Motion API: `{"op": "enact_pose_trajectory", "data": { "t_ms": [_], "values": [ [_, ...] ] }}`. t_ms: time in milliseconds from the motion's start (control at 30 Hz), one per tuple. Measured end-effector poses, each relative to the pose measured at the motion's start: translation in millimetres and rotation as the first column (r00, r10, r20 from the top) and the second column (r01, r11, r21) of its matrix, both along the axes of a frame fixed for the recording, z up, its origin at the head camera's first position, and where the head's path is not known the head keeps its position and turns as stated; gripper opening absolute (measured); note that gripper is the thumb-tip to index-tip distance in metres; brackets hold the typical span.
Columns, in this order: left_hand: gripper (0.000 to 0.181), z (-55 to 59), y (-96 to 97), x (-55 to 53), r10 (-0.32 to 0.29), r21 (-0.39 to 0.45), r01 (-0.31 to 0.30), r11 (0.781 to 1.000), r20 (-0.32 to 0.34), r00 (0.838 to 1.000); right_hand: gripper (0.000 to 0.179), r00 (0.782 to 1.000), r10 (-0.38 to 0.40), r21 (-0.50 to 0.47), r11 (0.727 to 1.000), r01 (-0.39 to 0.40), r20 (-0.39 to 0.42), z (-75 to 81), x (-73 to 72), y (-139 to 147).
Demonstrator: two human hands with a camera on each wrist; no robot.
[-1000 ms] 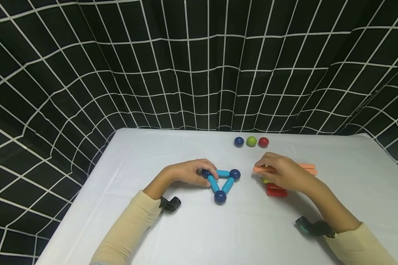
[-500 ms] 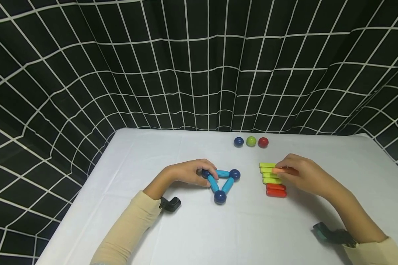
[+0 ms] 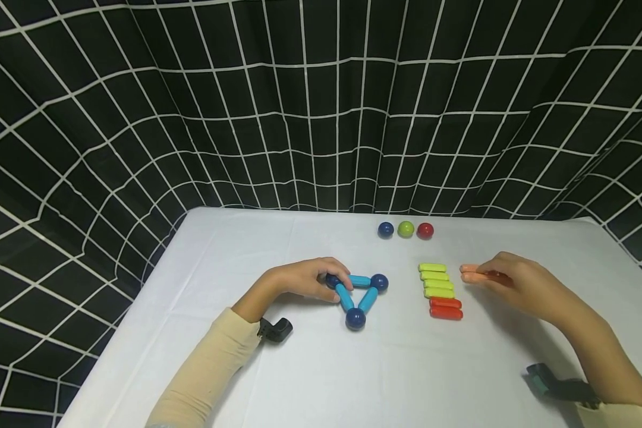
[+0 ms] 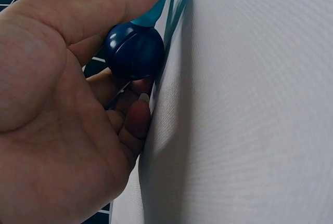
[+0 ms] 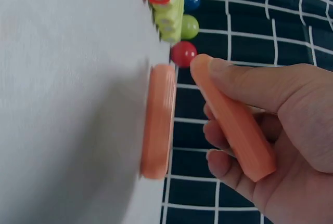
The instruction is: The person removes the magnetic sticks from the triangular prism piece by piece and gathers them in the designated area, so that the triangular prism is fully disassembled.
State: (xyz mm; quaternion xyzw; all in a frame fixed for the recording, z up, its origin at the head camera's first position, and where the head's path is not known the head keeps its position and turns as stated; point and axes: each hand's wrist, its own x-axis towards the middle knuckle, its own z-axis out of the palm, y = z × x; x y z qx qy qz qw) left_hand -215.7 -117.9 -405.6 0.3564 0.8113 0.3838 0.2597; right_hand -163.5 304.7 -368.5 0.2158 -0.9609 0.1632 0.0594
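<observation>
My left hand [image 3: 307, 278] holds one corner of a flat triangle of light blue magnetic sticks [image 3: 368, 299] and dark blue balls [image 3: 355, 319]. In the left wrist view its thumb presses on a light blue stick [image 4: 151, 13], with the other fingers behind the corner ball [image 4: 134, 51]. Further right, my right hand [image 3: 532, 291] pinches an orange magnetic stick [image 5: 237, 122] between thumb and fingers. Beside it a second orange stick [image 5: 158, 122] lies on the table; the hand partly covers these sticks in the head view.
Left of the right hand, several yellow-green sticks [image 3: 436, 285] and two red sticks [image 3: 446, 312] lie in a column. A blue ball [image 3: 386, 230], a green ball [image 3: 405, 229] and a red ball [image 3: 425, 230] sit along the white table's [image 3: 299, 232] back. A black gridded curtain [image 3: 321, 119] hangs behind.
My right hand has moved right with the orange stick, from over the yellow-green sticks to the other orange sticks, uncovering the column. The left hand and triangle have stayed put.
</observation>
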Motion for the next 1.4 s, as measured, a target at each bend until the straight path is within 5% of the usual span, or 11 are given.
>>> {"op": "enact_pose_trajectory", "data": {
  "t_ms": [367,800,1400],
  "values": [
    [0.025,-3.9,0.5,-1.1,0.005,0.002,-0.005,1.0,-0.006,1.0,0.024,0.998,0.022,-0.017,1.0,-0.022,0.052,-10.7,-2.3,7],
    [0.025,-2.1,-1.2,2.4,0.016,0.009,-0.016,1.0,-0.005,1.0,0.041,0.985,-0.004,0.028,1.0,-0.001,0.17,-9.7,-2.6,-7],
    [0.027,-1.5,0.8,2.4,0.026,-0.005,-0.026,1.0,-0.007,1.0,0.027,0.994,-0.032,0.088,0.996,0.023,0.103,-12.7,-3.4,-2]
  ]
}}
